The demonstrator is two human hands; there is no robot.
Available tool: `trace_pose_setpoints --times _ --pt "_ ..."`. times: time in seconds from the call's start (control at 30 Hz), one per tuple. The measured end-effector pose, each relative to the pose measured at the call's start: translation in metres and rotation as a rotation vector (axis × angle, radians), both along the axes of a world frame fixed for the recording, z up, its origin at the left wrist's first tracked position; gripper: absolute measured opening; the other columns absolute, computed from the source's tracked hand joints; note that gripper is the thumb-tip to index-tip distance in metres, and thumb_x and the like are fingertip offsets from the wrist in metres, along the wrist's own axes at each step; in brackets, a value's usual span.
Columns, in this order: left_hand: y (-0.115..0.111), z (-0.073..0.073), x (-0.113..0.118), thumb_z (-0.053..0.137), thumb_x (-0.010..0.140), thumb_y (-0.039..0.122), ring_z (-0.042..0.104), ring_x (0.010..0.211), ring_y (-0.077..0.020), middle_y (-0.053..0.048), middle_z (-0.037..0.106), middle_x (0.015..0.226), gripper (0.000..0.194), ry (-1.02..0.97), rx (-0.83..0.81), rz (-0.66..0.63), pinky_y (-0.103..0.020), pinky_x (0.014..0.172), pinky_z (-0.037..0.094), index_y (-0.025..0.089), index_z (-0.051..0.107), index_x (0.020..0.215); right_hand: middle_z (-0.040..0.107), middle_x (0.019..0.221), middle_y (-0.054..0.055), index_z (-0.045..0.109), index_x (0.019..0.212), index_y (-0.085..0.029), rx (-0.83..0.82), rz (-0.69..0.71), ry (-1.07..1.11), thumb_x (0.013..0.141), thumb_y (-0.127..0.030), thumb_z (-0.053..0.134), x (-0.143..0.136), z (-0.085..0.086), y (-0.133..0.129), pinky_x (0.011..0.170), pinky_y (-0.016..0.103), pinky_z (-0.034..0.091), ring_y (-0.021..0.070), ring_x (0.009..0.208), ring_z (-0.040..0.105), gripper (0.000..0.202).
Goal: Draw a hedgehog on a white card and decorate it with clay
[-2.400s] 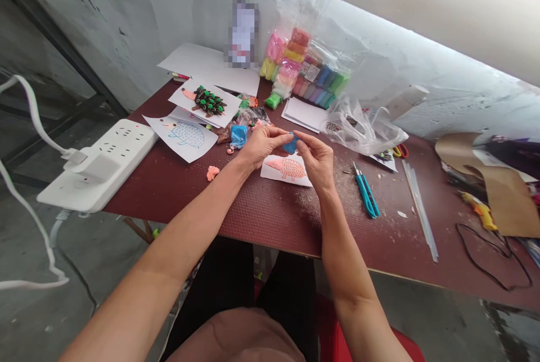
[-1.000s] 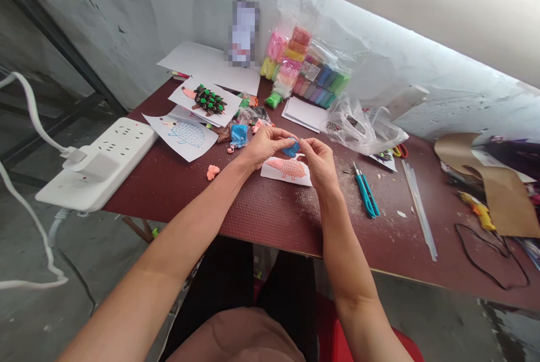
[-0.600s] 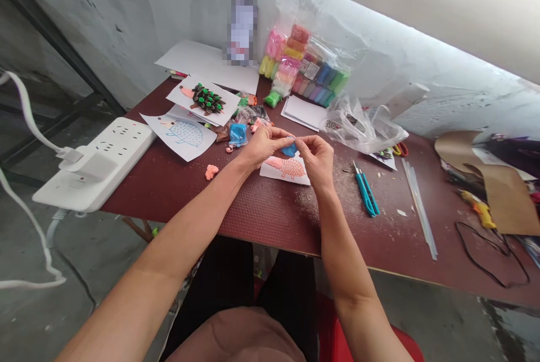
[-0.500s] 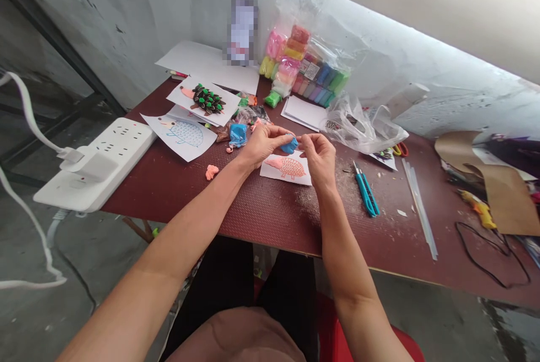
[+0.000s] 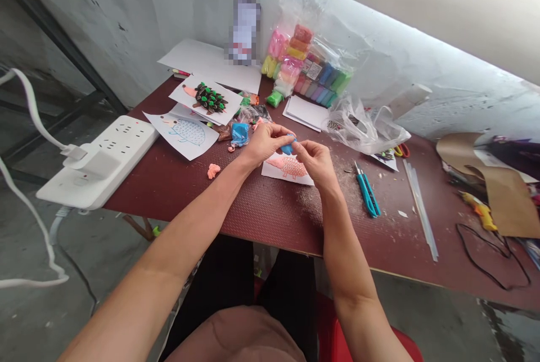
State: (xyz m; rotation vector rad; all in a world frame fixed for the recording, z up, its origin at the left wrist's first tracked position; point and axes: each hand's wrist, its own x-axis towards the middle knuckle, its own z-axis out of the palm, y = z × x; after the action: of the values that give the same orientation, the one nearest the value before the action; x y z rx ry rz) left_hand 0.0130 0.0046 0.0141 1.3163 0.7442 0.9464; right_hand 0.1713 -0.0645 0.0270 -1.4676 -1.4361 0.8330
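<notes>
Over the table, my left hand [image 5: 266, 145] pinches a small lump of blue modelling clay [image 5: 287, 149] between thumb and fingers. From the other side, the closed thumb and fingertips of my right hand [image 5: 315, 161] meet the same lump and partly cover it. Just beneath them lies a white card [image 5: 273, 172] with an orange hedgehog drawing, its snout filled in with peach clay [image 5: 276, 162]. A packet of blue clay [image 5: 239, 134] sits beside my left hand. Further left, a loose lump of peach clay [image 5: 213, 171] rests on the tabletop.
Left are a blue hedgehog drawing [image 5: 185, 136], a seed-covered hedgehog card [image 5: 230, 104] and a white power strip [image 5: 90, 196]. Bagged clay [image 5: 291, 67] leans at the wall. A teal cutter [image 5: 368, 193], glue sticks [image 5: 421, 210] and a yellow glue gun [image 5: 481, 210] lie right.
My right hand has moved left and its fingertips now meet the blue clay. My left hand keeps its pinch. The whole view has shifted very slightly.
</notes>
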Motion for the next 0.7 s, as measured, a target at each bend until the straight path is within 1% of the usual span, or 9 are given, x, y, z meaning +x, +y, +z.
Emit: trace_pose_setpoints --times 0.1,0.2,0.27,0.37,0.47,0.6,0.7 --pt "-0.001 0.002 -0.002 0.078 0.085 0.024 0.066 0.067 -0.0126 -0.006 0.075 0.080 0.017 -0.014 -0.017 -0.045 -0.027 0.065 0.055 0.011 0.079 0.096 0.064 0.066 -0.001 0.071 0.073 -0.021 0.024 -0.014 0.014 0.081 -0.068 0.076 0.002 0.000 0.000 0.057 0.028 0.039 0.0108 0.060 0.049 0.049" --pt "-0.004 0.006 -0.003 0.082 0.084 0.026 0.069 0.069 -0.0120 -0.007 0.075 0.088 0.028 -0.054 -0.103 -0.109 -0.026 0.066 0.056 0.012 0.076 0.108 0.066 0.067 0.000 0.070 0.071 -0.021 0.079 -0.061 0.050 0.080 -0.065 0.078 0.004 -0.002 0.002 0.061 0.029 0.044 0.0112 0.061 0.052 0.046" --pt "-0.007 0.008 -0.003 0.084 0.084 0.030 0.071 0.069 -0.0120 -0.007 0.076 0.091 0.028 -0.049 -0.167 -0.147 -0.026 0.068 0.058 0.012 0.074 0.103 0.066 0.068 0.000 0.069 0.071 -0.021 0.101 -0.091 0.068 0.080 -0.064 0.078 0.005 -0.002 0.003 0.063 0.029 0.046 0.0116 0.062 0.053 0.045" --pt "-0.008 0.011 -0.003 0.083 0.087 0.033 0.070 0.064 -0.0110 -0.006 0.075 0.085 0.025 -0.020 -0.218 -0.140 -0.024 0.064 0.057 0.011 0.069 0.087 0.069 0.071 0.001 0.070 0.073 -0.021 0.083 -0.079 0.095 0.082 -0.064 0.077 0.006 0.000 0.003 0.065 0.030 0.048 0.0120 0.064 0.055 0.044" --pt "-0.007 0.014 -0.004 0.080 0.089 0.027 0.068 0.059 -0.0093 -0.004 0.073 0.078 0.021 -0.019 -0.219 -0.112 -0.022 0.061 0.056 0.011 0.067 0.083 0.071 0.076 0.002 0.071 0.078 -0.021 0.037 -0.041 0.117 0.078 -0.064 0.081 0.006 0.000 0.003 0.067 0.031 0.050 0.0129 0.068 0.058 0.044" --pt "-0.007 0.016 -0.005 0.078 0.089 0.018 0.065 0.057 -0.0076 -0.001 0.070 0.070 0.013 -0.002 -0.213 -0.131 -0.020 0.060 0.054 0.010 0.069 0.082 0.071 0.081 0.000 0.068 0.089 -0.023 -0.011 0.001 0.108 0.063 -0.062 0.091 0.007 -0.004 0.003 0.069 0.032 0.052 0.0141 0.072 0.061 0.053" --pt "-0.007 0.016 -0.005 0.070 0.091 0.010 0.063 0.055 -0.0069 0.000 0.067 0.063 0.012 0.008 -0.210 -0.147 -0.019 0.059 0.053 0.010 0.069 0.079 0.071 0.084 0.001 0.066 0.092 -0.023 -0.010 0.014 0.080 0.063 -0.060 0.092 0.006 -0.007 0.003 0.071 0.033 0.052 0.0144 0.074 0.062 0.054"
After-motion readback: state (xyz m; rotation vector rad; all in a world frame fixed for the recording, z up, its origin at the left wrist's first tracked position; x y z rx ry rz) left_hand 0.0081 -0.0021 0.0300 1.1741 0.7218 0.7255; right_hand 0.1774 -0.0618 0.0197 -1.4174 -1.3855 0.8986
